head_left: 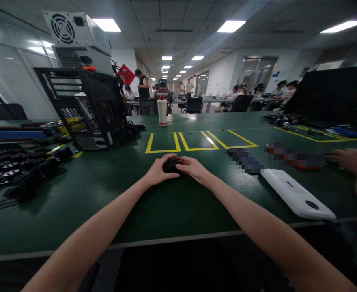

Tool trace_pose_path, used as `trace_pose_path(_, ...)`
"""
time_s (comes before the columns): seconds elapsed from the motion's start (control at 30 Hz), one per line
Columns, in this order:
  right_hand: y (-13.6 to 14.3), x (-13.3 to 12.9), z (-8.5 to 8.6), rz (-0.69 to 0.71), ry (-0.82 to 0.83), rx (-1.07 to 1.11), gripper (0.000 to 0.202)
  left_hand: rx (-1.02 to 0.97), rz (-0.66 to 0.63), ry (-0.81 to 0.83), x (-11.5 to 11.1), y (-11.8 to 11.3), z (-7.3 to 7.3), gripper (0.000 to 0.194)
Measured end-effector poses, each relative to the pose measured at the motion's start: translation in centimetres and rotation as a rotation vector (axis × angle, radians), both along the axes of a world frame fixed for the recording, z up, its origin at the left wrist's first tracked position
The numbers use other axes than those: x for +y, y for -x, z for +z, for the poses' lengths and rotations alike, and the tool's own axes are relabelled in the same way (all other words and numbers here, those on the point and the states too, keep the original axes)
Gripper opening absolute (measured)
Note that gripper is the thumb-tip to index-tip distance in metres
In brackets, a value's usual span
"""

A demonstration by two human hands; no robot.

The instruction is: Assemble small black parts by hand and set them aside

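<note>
You've got a small black thing (170, 165) b/w your L hand (158, 172) & R hand (193, 167), fingers (183, 159) part-curled & gripping it, on/just over the tabletop (166, 211) (can't tell which), nr yellow tape (199, 149), prob. mid-job: grip made, not yet let go.

Left hand (158, 172) and right hand (193, 168) around a small black object (170, 165) at the green counter (175, 215)
Fingers (170, 176) touch its sides, near yellow tape outlines (199, 149); a black computer case (102, 109) stands left, a white device (291, 188) lies right, a white cup (162, 113) beyond.
</note>
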State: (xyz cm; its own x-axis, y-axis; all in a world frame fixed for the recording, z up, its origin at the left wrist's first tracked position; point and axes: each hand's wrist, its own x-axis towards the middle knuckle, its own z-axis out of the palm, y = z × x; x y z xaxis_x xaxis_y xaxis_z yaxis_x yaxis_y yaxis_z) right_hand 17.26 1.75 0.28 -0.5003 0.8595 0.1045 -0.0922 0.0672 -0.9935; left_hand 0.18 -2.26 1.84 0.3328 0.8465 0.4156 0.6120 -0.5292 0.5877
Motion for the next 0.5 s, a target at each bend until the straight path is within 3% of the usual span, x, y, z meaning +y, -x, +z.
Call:
trace_pose_path(0.23,0.01,-0.35,0.32,-0.040,0.010,-0.032,0.049,-0.003,0.068,-0.029,0.35,-0.18,-0.46,0.064)
trace_pose_path(0.5,-0.11,-0.37,0.14,-0.010,-0.057,-0.015,0.038,-0.004,0.137,-0.054,0.15,-0.50,-0.72,0.064)
